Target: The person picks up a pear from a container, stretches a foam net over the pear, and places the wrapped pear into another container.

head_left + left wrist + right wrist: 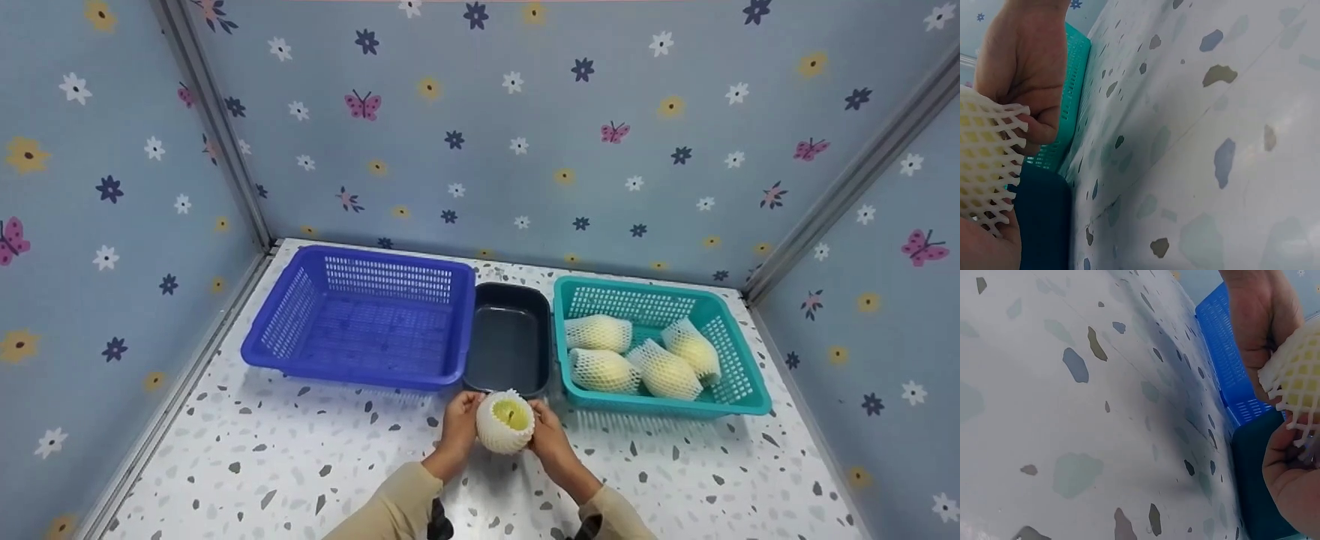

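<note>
A yellow-green fruit (511,415) with a short dark stem, pear- or apple-like, sits inside a white foam net (504,442) in front of the dark tray. My left hand (457,429) pinches the net's rim on its left side. On the opposite side, my right hand (553,441) pinches the rim between thumb and fingers. In the left wrist view, the net's loose scalloped edge (1013,140) stretches between both hands. From the right wrist view, the yellowish fruit (1304,382) shows through the mesh. The fruit's underside is hidden.
At the left stands a blue-purple plastic basket (360,379). A dark grey tray (511,341) lies between it and a teal basket (667,407), which holds several net-wrapped fruits (667,371). Patterned walls (487,112) enclose the speckled white table (300,465).
</note>
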Demonstrator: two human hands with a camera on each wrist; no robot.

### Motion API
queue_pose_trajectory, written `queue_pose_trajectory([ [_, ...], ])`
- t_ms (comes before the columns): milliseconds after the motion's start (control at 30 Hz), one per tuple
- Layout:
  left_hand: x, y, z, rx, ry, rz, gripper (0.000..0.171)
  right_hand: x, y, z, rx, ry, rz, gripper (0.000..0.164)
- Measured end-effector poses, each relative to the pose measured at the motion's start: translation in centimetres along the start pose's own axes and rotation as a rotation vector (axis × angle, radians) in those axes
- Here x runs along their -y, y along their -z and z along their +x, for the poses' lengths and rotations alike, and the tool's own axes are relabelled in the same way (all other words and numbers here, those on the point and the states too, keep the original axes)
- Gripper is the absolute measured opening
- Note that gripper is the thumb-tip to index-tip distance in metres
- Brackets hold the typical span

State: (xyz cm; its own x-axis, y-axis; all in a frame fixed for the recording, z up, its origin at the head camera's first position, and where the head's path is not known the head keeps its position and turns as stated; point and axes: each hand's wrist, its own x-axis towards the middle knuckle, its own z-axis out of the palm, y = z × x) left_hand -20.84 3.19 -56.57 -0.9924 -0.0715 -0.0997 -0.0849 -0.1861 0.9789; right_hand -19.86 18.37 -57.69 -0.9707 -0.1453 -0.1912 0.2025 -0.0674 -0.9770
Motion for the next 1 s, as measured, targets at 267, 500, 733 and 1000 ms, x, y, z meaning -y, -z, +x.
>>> queue_pose_trajectory([
  [267,2.0,0.0,0.7,0.014,0.114,-0.075,0.023,-1.2,0.0,0.8,-0.033,0.023,0.088,0.012],
  [500,2.1,0.4,0.3,0.033,0.240,-0.175,0.022,-0.6,0.2,0.3,-0.063,0.046,-0.083,0.032],
  [733,2.1,0.3,-0.1,0.042,0.303,-0.252,0.019,1.4,-0.6,-2.1,-0.137,0.418,-0.215,0.030],
  [1000,1.9,-0.8,-0.4,0.033,0.277,-0.262,0.009,1.7,-2.1,-3.7,-0.040,0.601,-0.432,0.083],
])
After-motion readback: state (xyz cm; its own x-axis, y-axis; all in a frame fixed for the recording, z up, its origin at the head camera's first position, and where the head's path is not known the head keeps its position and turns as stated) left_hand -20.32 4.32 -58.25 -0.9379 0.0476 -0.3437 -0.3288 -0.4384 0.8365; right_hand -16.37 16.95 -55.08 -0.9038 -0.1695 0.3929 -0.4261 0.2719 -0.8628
